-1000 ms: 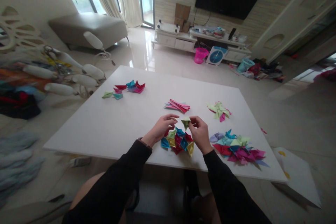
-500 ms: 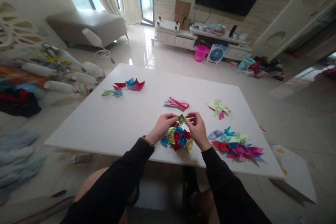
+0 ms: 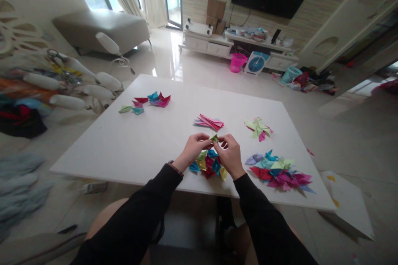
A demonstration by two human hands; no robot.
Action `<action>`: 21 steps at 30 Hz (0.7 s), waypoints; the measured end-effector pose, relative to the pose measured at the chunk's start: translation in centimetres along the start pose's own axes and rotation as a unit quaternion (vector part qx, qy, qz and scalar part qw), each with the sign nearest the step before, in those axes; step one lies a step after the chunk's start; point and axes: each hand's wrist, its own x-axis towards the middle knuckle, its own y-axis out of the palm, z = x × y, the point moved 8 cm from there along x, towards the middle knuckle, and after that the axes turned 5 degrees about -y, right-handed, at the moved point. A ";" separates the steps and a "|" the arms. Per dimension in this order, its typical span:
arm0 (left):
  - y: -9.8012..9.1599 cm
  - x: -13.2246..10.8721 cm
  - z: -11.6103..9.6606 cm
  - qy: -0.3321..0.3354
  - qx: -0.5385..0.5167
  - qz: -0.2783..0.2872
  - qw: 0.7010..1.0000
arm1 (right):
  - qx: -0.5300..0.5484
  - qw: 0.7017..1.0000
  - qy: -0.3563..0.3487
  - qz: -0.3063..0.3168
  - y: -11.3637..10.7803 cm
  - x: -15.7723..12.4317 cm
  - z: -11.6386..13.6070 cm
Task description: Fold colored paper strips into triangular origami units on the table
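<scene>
Over the near middle of the white table [image 3: 149, 140], my left hand [image 3: 193, 148] and my right hand [image 3: 229, 154] meet, both pinching a small green folded paper piece [image 3: 214, 138] between their fingertips. Right under them lies a colourful cluster of joined folded paper pieces [image 3: 207, 164] in blue, red, green and yellow, partly hidden by my hands.
More folded paper lies around: a large mixed pile [image 3: 280, 171] at the near right, a green-and-pink pile [image 3: 258, 127], a pink stack [image 3: 209, 121], and a red-blue group [image 3: 149, 102] at the far left. A white sheet [image 3: 348, 207] lies on the floor at right.
My hands have drawn closer together and a little lower, and the green piece now sits pinched tightly between both, smaller in view than before.
</scene>
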 end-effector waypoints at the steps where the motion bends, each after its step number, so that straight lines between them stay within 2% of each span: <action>1: 0.1 -0.1 0.0 -0.003 0.004 0.003 1.000 | 0.002 1.000 0.003 -0.002 -0.1 0.1 -0.2; 5: -0.2 -0.1 -0.6 -0.004 0.030 0.003 1.000 | -0.009 1.000 0.008 -0.012 -0.7 0.5 -1.6; 9: -1.7 0.2 -1.8 0.002 0.047 -0.029 0.998 | -0.057 0.998 0.038 -0.011 -1.2 0.8 -4.8; 11: -2.4 0.3 -2.4 0.004 0.044 -0.048 0.998 | -0.095 0.994 0.058 0.013 -0.8 0.8 -6.4; 15: -3.2 0.0 -3.4 0.005 0.043 -0.066 0.997 | -0.187 0.973 0.084 0.104 0.8 0.3 -8.5; 18: -3.3 -0.2 -3.6 0.001 0.051 -0.066 0.996 | -0.229 0.956 0.101 0.156 1.8 -0.2 -9.4; 21: -3.4 -0.2 -3.5 -0.002 0.058 -0.064 0.996 | -0.252 0.945 0.111 0.176 2.4 -0.6 -9.8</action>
